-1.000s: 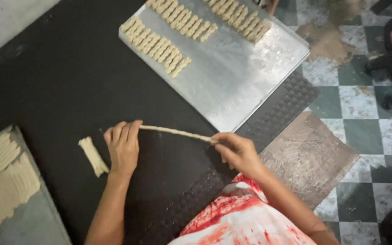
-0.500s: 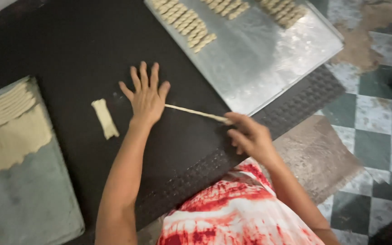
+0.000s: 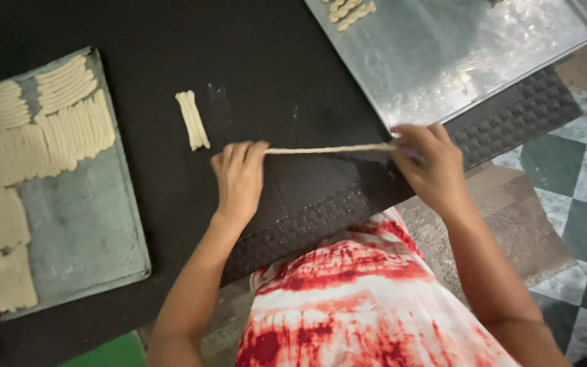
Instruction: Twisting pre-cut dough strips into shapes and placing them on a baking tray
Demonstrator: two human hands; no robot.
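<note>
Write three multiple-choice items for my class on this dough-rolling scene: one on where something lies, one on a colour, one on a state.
1. Where does the short loose dough piece lie?
A. on the black mat, up and left of the left hand
B. on the shiny tray
C. on the floor

2. What colour is the mat under the dough?
A. white
B. black
C. green

3. How is the thin dough rope lying?
A. coiled in a ring
B. cut in pieces
C. stretched straight between the two hands

Answers: 1 A, it rests on the mat beyond the left hand. 2 B, the surface is dark black. 3 C, it runs from the left hand's fingertips to the right hand.
</note>
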